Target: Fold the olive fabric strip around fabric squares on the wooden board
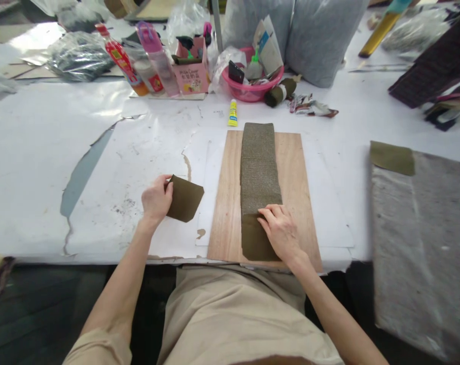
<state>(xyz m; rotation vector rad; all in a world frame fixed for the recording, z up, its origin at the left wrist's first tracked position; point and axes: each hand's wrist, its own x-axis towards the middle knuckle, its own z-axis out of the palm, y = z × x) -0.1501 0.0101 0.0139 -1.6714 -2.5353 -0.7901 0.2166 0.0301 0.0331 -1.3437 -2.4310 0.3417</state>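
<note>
My left hand (157,199) is closed on one edge of a dark olive fabric piece (186,198), pinched between thumb and fingers above the white table. A long grey-green textured strip (259,165) lies lengthwise on a wooden board (295,172). At its near end sits a smooth olive fabric patch (255,238), flat on the board. My right hand (280,226) is over that patch, its fingers curled and closed with the fingertips at the patch's upper edge, where it meets the textured strip. The palm hides the patch's right part.
Beyond the board lies a yellow glue tube (233,113). Farther back stand a pink basket (239,92), a pink box (193,77), a red-labelled bottle (123,63) and a clear bottle (163,66). Grey felt sheets (423,243) overhang the table at right. The white covering (35,152) is torn at left.
</note>
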